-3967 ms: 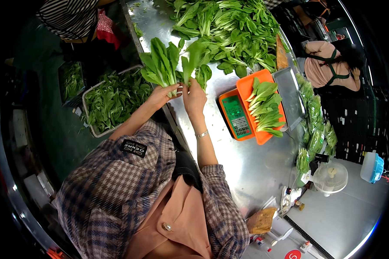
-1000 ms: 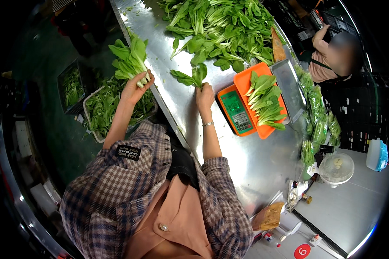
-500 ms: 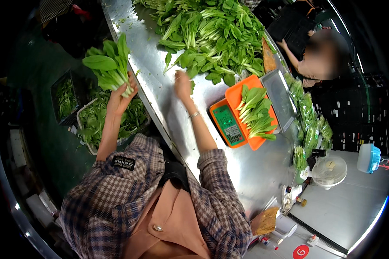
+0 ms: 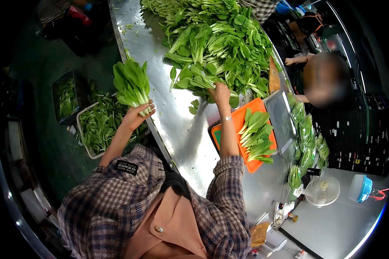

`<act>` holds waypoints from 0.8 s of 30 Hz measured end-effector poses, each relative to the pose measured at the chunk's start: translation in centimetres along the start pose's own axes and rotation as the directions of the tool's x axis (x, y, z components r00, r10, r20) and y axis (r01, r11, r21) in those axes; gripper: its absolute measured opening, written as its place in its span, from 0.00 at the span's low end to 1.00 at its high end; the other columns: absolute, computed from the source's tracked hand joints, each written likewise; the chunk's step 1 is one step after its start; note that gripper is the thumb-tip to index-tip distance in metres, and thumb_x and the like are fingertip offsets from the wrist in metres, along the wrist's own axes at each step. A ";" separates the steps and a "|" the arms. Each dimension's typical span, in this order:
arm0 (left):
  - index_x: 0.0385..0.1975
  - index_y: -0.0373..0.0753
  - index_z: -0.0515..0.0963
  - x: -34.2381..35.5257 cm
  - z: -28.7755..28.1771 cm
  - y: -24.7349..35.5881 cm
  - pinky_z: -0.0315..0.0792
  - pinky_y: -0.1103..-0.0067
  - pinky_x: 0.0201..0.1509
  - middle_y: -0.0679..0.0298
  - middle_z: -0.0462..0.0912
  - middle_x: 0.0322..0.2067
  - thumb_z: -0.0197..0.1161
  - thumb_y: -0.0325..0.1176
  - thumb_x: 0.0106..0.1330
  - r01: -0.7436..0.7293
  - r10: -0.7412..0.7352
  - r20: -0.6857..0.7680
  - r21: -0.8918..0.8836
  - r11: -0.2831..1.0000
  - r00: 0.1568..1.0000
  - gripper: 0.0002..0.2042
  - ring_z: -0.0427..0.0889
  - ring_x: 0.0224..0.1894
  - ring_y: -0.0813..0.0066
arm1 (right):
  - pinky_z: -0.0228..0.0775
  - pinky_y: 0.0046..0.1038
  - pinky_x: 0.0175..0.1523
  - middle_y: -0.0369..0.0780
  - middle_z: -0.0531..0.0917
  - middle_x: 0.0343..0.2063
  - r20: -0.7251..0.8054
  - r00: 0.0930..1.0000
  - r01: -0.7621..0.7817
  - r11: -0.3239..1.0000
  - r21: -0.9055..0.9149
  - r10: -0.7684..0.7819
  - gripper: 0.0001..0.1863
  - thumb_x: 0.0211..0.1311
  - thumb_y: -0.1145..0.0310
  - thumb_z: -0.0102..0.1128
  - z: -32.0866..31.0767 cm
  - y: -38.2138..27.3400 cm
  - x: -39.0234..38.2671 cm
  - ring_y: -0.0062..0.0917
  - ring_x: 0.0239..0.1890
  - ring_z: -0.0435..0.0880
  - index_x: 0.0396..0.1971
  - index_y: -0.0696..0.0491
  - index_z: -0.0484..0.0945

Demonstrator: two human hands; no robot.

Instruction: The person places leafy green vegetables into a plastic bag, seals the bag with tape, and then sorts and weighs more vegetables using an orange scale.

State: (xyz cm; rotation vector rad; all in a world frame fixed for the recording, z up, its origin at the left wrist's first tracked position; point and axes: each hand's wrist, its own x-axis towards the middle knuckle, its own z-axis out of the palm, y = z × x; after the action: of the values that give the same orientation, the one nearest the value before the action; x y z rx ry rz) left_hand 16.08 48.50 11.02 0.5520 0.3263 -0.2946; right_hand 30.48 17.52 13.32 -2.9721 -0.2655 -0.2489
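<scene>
The left hand [image 4: 137, 117] has its fingers [image 4: 149, 108] closed around the pale stem ends of a bunch of leafy greens [image 4: 132, 82]. Thumb and fingers meet the stems at the bottom of the bunch, and the leaves fan upward and slightly to the left, clear above the grip. The bunch is held up beside the left edge of the metal desk [image 4: 190, 149], near that edge as seen from above.

The right hand [image 4: 222, 96] reaches to the near side of a large pile of greens [image 4: 220, 43] on the desk. Its fingers are curled and drawn in narrowly, touching the loose greens [image 4: 196, 81] at the pile's edge (whether they grip a stem or only rest on it, I cannot tell, as the back of the hand hides the fingertips). Those greens stretch leftward from the fingers, lying against the pile, and a small leaf [image 4: 193, 106] lies apart on the desk, nearer the person.

Just beyond the right forearm sits a scale's orange tray [image 4: 268, 149], carrying a row of greens [image 4: 257, 134], with a clear shallow tray [image 4: 282, 116] beside it. Below the left hand, off the desk, a pale-rimmed crate [image 4: 80, 131] holds more greens.
</scene>
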 end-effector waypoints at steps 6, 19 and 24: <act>0.41 0.36 0.68 3.3 3.4 -1.4 0.70 0.75 0.45 0.64 0.74 0.34 0.56 0.23 0.55 0.063 -0.072 0.185 0.051 0.997 0.980 0.12 0.73 0.35 0.75 | 0.65 0.18 0.24 0.35 0.74 0.14 0.418 0.820 -0.506 0.156 0.848 0.391 0.15 0.54 0.60 0.54 -1.1 -1.4 -7.5 0.18 0.17 0.73 0.27 0.58 0.76; 0.37 0.37 0.71 3.1 5.1 -4.4 0.69 0.78 0.40 0.66 0.75 0.33 0.59 0.27 0.55 -0.112 0.089 0.118 0.214 0.970 0.989 0.10 0.74 0.35 0.78 | 0.67 0.21 0.28 0.41 0.74 0.23 -0.207 0.917 -0.025 0.567 0.823 0.342 0.08 0.52 0.75 0.54 -1.1 -14.7 -10.9 0.23 0.22 0.76 0.32 0.61 0.73; 0.37 0.37 0.71 3.0 4.7 -3.3 0.69 0.79 0.39 0.65 0.75 0.35 0.58 0.27 0.55 -0.174 0.144 0.146 0.214 0.961 0.979 0.10 0.75 0.34 0.77 | 0.67 0.22 0.28 0.42 0.75 0.22 -0.330 0.900 0.093 0.613 0.784 0.286 0.06 0.50 0.76 0.55 -1.3 -17.2 -11.1 0.24 0.22 0.76 0.29 0.61 0.73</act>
State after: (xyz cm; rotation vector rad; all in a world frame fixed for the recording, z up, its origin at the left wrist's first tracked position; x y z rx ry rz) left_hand 18.63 42.62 12.14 0.7759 0.1212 -0.2113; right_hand 16.30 32.24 14.91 -1.9604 -0.1022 -0.5859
